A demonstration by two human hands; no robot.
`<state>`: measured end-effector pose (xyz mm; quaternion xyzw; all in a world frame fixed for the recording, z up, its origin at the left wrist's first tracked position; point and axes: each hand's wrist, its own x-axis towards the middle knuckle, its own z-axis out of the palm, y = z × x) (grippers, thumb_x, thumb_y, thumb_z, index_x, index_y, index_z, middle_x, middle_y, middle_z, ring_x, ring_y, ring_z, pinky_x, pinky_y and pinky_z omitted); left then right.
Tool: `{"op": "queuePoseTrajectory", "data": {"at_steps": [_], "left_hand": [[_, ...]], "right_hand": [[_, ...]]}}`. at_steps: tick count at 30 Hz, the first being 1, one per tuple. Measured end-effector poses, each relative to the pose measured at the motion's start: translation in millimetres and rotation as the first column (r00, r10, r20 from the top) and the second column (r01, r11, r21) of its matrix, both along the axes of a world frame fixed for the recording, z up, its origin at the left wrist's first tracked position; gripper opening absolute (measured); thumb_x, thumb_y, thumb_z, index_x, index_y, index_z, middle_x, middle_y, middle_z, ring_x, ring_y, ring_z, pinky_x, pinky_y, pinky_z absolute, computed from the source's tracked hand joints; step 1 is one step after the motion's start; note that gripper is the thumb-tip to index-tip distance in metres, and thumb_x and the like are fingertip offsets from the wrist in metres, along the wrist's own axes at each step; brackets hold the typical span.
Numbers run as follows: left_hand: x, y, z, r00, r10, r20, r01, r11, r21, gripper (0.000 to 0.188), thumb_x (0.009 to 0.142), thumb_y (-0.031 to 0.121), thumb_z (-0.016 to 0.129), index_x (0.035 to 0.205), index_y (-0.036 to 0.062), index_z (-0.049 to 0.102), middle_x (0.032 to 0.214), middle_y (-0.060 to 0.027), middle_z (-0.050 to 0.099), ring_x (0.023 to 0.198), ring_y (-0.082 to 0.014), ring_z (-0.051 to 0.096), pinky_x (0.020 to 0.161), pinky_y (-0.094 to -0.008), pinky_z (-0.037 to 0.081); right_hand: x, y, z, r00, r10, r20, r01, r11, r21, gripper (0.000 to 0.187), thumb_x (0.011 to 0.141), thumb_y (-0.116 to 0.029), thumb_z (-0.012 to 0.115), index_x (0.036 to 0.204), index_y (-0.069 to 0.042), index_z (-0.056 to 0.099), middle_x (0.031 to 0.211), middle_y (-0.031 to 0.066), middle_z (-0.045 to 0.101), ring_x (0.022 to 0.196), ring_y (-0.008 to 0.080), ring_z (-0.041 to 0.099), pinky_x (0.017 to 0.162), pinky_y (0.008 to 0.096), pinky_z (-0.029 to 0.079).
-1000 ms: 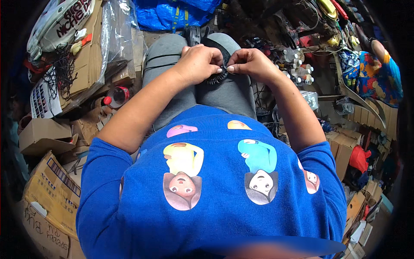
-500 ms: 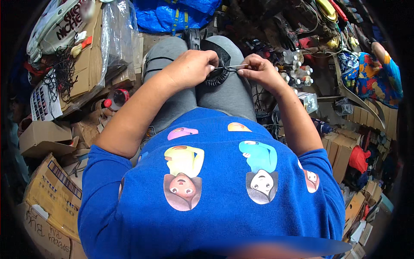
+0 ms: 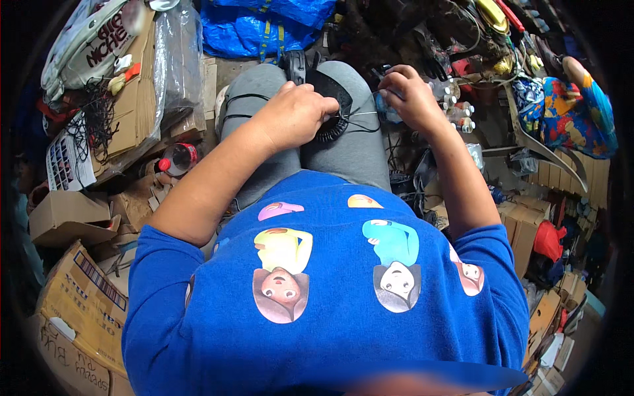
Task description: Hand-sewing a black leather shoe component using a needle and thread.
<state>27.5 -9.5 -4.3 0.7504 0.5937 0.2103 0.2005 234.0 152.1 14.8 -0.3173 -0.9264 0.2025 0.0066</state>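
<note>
A black shoe-like piece (image 3: 328, 86) with a ribbed, stitched-looking rim is lodged between my knees. My left hand (image 3: 298, 115) is closed at its near left edge, thumb pointing right; the fingertips are partly hidden. A thin, light needle-like line (image 3: 362, 113) and a dark cord run from the rim over my right thigh. More black cord (image 3: 247, 99) loops across my left thigh. To the right of the knees, my right hand (image 3: 411, 96) is raised with fingers bent. A small dark item (image 3: 381, 70) shows at its fingertips, too unclear to name.
Clear plastic bottles (image 3: 460, 113) stand beyond my right hand. A blue tarp bag (image 3: 267, 28) lies ahead. On the left are flattened cardboard (image 3: 135, 92), a red-capped bottle (image 3: 177, 160) and an open carton (image 3: 71, 218). A curved strap (image 3: 555, 155) hangs at the right.
My right hand has let go of the thin needle-like piece and moved right and slightly up, away from the knees. My left hand stays by the black piece, its fingers shifted.
</note>
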Motion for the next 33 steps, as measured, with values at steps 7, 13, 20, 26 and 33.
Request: {"op": "queuePoseTrajectory", "data": {"at_steps": [7, 13, 20, 26, 33], "left_hand": [[-6.3, -3.7, -0.7, 0.998, 0.008, -0.063, -0.007, 1.000, 0.002, 0.010, 0.078, 0.012, 0.057, 0.088, 0.0108, 0.059, 0.078, -0.0094, 0.059, 0.085, -0.0282, 0.056, 0.077, -0.0402, 0.040], [-23.8, -17.7, 10.2, 0.990, -0.038, -0.139, 0.044, 0.998, 0.041, 0.013, 0.077, 0.008, 0.055, 0.089, 0.0113, 0.060, 0.079, -0.0086, 0.059, 0.084, -0.0275, 0.056, 0.076, -0.0389, 0.039], [-136.2, -114.1, -0.9, 0.859, 0.476, 0.189, -0.457, 0.879, -0.136, 0.013, 0.079, 0.004, 0.060, 0.092, 0.0051, 0.064, 0.080, -0.0090, 0.062, 0.076, -0.0200, 0.059, 0.071, -0.0316, 0.045], [-103.8, -65.3, 57.1, 0.289, -0.011, 0.957, -0.222, 0.972, 0.078, 0.018, 0.090, 0.021, 0.058, 0.097, 0.0042, 0.058, 0.089, -0.0060, 0.060, 0.089, -0.0154, 0.057, 0.082, -0.0253, 0.044], [-69.5, -77.3, 89.4, 0.490, 0.363, 0.793, 0.095, 0.882, -0.462, 0.020, 0.090, 0.024, 0.057, 0.085, 0.0048, 0.059, 0.073, -0.0014, 0.056, 0.071, -0.0099, 0.055, 0.064, -0.0226, 0.043]], "right_hand": [[-34.7, -43.3, 29.1, 0.865, 0.464, 0.191, -0.495, 0.851, 0.176, 0.009, 0.082, -0.020, 0.055, 0.083, -0.013, 0.059, 0.077, 0.0051, 0.063, 0.083, 0.0251, 0.060, 0.079, 0.0393, 0.040], [-28.4, -30.7, 16.1, 0.850, 0.516, 0.105, -0.526, 0.843, 0.111, 0.006, 0.078, -0.013, 0.056, 0.084, -0.010, 0.056, 0.080, 0.0071, 0.061, 0.085, 0.0265, 0.058, 0.077, 0.0395, 0.042], [83.7, 29.6, -6.1, 0.946, -0.324, 0.025, 0.278, 0.766, -0.579, 0.012, 0.083, -0.016, 0.062, 0.088, -0.006, 0.062, 0.078, -0.0013, 0.060, 0.075, 0.0105, 0.055, 0.065, 0.0280, 0.043], [-17.7, -13.2, 34.7, 0.453, -0.803, -0.386, -0.292, 0.276, -0.916, 0.017, 0.092, -0.027, 0.054, 0.094, -0.010, 0.058, 0.085, 0.0027, 0.059, 0.074, 0.0145, 0.056, 0.078, 0.0318, 0.044], [-6.1, -17.3, 42.8, 0.870, -0.100, -0.483, -0.430, 0.324, -0.842, 0.027, 0.094, -0.033, 0.049, 0.095, -0.008, 0.058, 0.076, 0.0018, 0.056, 0.070, 0.0111, 0.052, 0.075, 0.0290, 0.044]]}}
